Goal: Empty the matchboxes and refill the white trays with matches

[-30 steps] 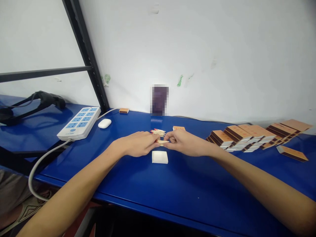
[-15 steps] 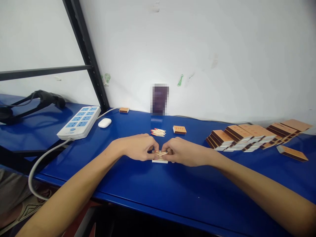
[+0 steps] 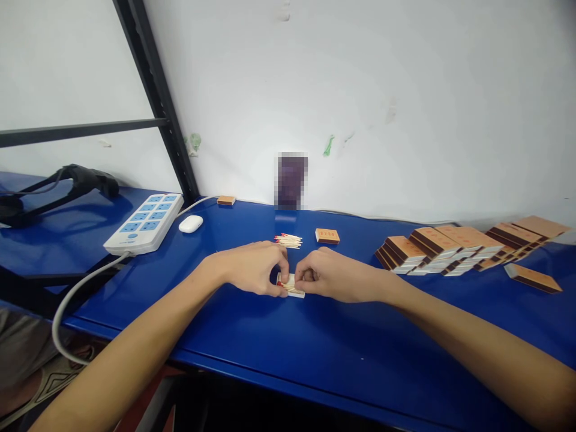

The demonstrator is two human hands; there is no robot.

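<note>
A small white matchbox tray lies on the blue table in front of me, with several red-tipped matches in it. My left hand is curled at the tray's left end, fingers pinched on it. From the right, my right hand pinches the same tray and the matches. Just behind the hands lies a loose heap of matches, and an orange matchbox sleeve sits to its right.
Rows of stacked orange matchboxes fill the right side, one box lying apart. At the left are a white power strip with its grey cable, a white earbud case, another small box and a black shelf post.
Both hands came from the match heap toward me with a few matches and now rest on the white tray, where the matches lie. The orange sleeve behind is uncovered.
</note>
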